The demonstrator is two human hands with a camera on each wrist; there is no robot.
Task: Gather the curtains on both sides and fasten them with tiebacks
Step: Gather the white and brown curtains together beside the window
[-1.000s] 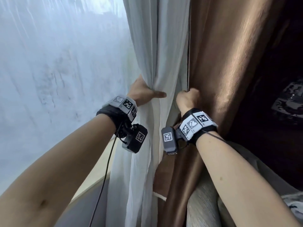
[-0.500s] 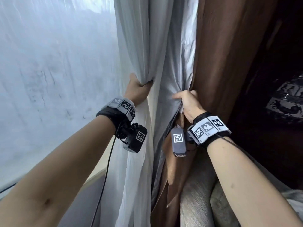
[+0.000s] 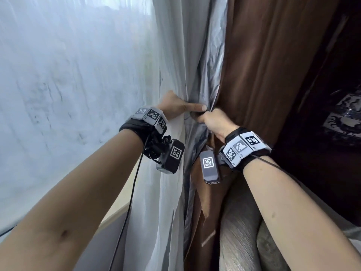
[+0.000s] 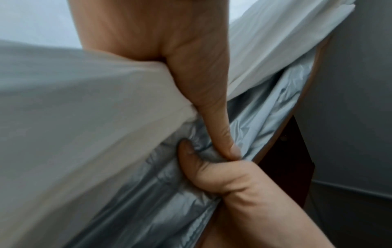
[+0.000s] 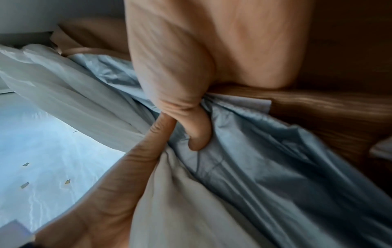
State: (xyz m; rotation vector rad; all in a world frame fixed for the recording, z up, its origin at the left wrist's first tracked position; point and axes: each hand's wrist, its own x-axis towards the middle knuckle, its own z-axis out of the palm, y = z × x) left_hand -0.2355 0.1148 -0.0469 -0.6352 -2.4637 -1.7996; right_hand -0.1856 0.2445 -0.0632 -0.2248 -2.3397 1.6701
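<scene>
A white sheer curtain (image 3: pixel 172 55) hangs at the window. Beside it is a brown curtain (image 3: pixel 263 75) with its silver-grey lining (image 3: pixel 211 65) turned toward me. My left hand (image 3: pixel 176 106) grips the bunched sheer, and its thumb (image 4: pixel 220 134) lies across the lining. My right hand (image 3: pixel 214 122) grips the brown curtain and lining from the right, with its thumb (image 5: pixel 198 135) pressing into the grey folds. The two hands touch, holding both fabrics as one bundle. I see no tieback for certain.
A frosted window pane (image 3: pixel 68 75) fills the left, with a pale sill (image 3: pixel 115 214) below it. A grey upholstered armrest (image 3: pixel 240 231) sits under my right forearm. To the right is a dark room with a patterned object (image 3: pixel 343 118). A pale strip (image 3: pixel 209 238) shows low on the brown curtain.
My left hand has carried the sheer rightward and my right hand has come to meet it. The hands were apart and now touch around the gathered fabric.
</scene>
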